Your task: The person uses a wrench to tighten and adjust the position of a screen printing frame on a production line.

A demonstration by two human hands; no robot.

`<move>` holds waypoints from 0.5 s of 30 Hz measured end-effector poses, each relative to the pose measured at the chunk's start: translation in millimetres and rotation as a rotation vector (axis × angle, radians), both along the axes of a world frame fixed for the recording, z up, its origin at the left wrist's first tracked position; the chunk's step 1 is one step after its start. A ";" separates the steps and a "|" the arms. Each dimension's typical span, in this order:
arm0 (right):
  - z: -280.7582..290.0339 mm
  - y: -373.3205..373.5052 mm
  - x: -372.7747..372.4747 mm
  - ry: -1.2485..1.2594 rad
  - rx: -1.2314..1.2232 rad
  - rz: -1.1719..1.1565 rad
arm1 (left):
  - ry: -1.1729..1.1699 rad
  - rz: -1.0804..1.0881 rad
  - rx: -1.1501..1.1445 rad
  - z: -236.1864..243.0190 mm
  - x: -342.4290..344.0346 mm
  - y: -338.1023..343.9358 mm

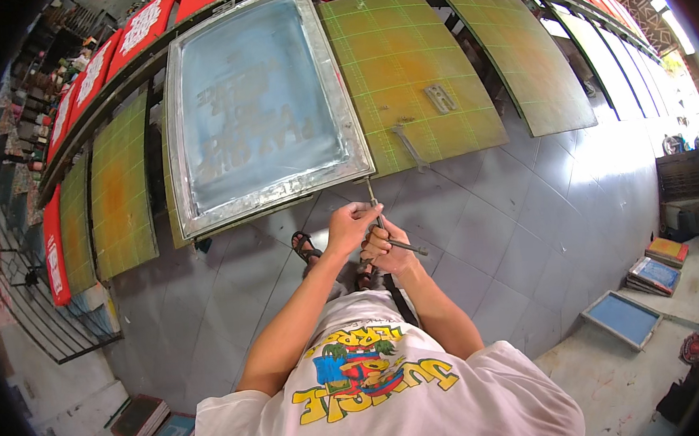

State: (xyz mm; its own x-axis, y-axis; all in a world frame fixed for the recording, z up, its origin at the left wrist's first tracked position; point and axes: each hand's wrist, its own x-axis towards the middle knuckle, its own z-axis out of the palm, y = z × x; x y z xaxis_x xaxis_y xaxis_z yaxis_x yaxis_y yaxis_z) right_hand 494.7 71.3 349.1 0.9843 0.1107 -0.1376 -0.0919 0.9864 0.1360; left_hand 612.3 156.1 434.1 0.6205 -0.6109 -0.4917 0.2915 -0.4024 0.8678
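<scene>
- While both hands meet just near the framed screen (264, 102), the left hand (350, 226) is closed on a thin metal rod (373, 200).
- The right hand (388, 252) seems curled around a second rod (408, 248), pointing right.

Both hands meet near the middle; the left hand (351, 226) grips a thin metal rod (373, 202) that rises to the printing screen's (256, 103) near edge; the right hand (387, 250) holds a small metal tool (409, 248); green gridded boards (408, 68) lie right and left.
</scene>
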 end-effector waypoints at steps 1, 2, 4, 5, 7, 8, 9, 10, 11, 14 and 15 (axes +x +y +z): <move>2.3 -1.4 -2.2 0.115 -0.148 -0.011 | 0.013 -0.008 0.028 7.6 -0.8 -2.6; 5.2 -2.2 -7.0 0.229 -0.297 -0.025 | 0.025 -0.017 0.056 12.7 -1.4 -4.7; 30.3 -4.1 -5.1 0.454 -0.810 -0.013 | 0.030 0.009 0.030 1.5 -0.4 -2.4; 45.4 -5.8 -3.8 0.562 -1.173 0.005 | 0.036 0.013 0.027 -3.5 1.7 -1.7; 66.3 -5.8 -6.6 0.708 -1.736 0.053 | 0.085 0.017 0.011 -5.1 0.6 -2.2; 71.9 -3.6 -6.0 0.717 -1.814 0.032 | 0.125 0.024 -0.003 -5.0 1.1 -2.3; 77.2 -1.9 -3.7 0.726 -1.896 0.009 | 0.164 0.032 -0.019 -5.5 2.6 -3.4; 79.9 -2.0 -2.6 0.733 -1.977 -0.014 | 0.140 0.011 0.016 -6.3 4.9 -3.9; 80.5 -5.1 -2.5 0.689 -1.954 0.017 | 0.117 -0.010 0.051 -7.0 7.7 -4.0; 76.3 -21.7 -0.5 0.526 -1.822 0.120 | 0.011 0.007 0.089 2.4 11.6 -6.7; 70.7 -30.7 -1.7 0.464 -1.738 0.154 | -0.029 0.021 0.089 7.2 12.0 -7.1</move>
